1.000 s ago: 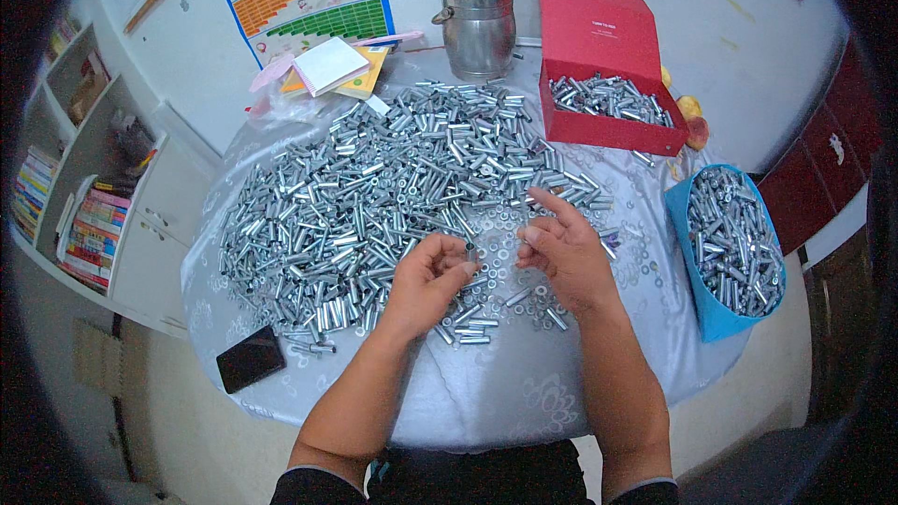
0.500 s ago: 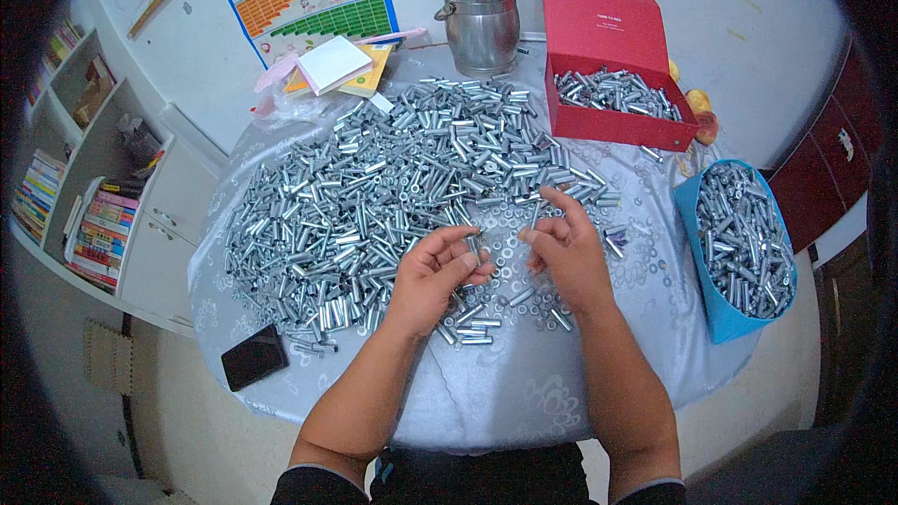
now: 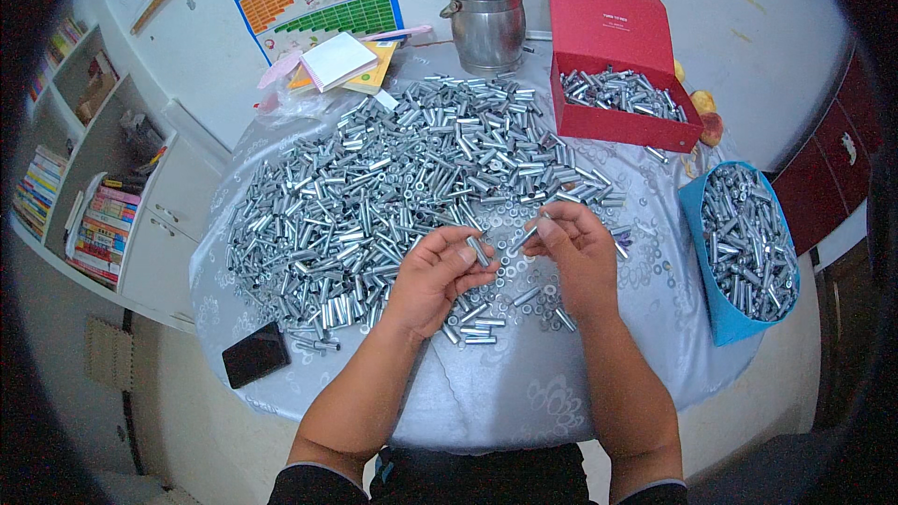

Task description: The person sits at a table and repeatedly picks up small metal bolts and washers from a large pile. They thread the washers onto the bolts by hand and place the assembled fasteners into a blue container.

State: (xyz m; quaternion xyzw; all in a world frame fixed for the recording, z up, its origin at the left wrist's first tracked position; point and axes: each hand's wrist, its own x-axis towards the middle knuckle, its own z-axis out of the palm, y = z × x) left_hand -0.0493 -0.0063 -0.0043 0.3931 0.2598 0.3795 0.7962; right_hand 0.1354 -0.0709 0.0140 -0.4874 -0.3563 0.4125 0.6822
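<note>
My left hand [image 3: 432, 276] pinches a short silver metal tube [image 3: 479, 251] between thumb and fingers, its end pointing up and left. A little to the right, my right hand [image 3: 580, 248] grips a slim silver metal piece [image 3: 524, 239] that slants down toward the left hand; whether it is a tube or a rod cannot be made out. The two pieces are apart. Beyond both hands spreads a large heap of silver metal tubes [image 3: 374, 187]. Flat metal washers [image 3: 510, 266] lie scattered between and around the hands, and several loose tubes [image 3: 482, 323] rest just below them.
An open red box [image 3: 622, 136] holding metal tubes stands at the back right. Nearer on the right is a blue bin [image 3: 697, 271] full of metal parts. A steel canister [image 3: 488, 28], notepads [image 3: 339, 61] and a black phone [image 3: 255, 355] share the cloth-covered table [image 3: 468, 402].
My right hand has closed its spread fingers around the slim metal piece and turned inward. The left hand stays nearly in place, its tube now showing more clearly.
</note>
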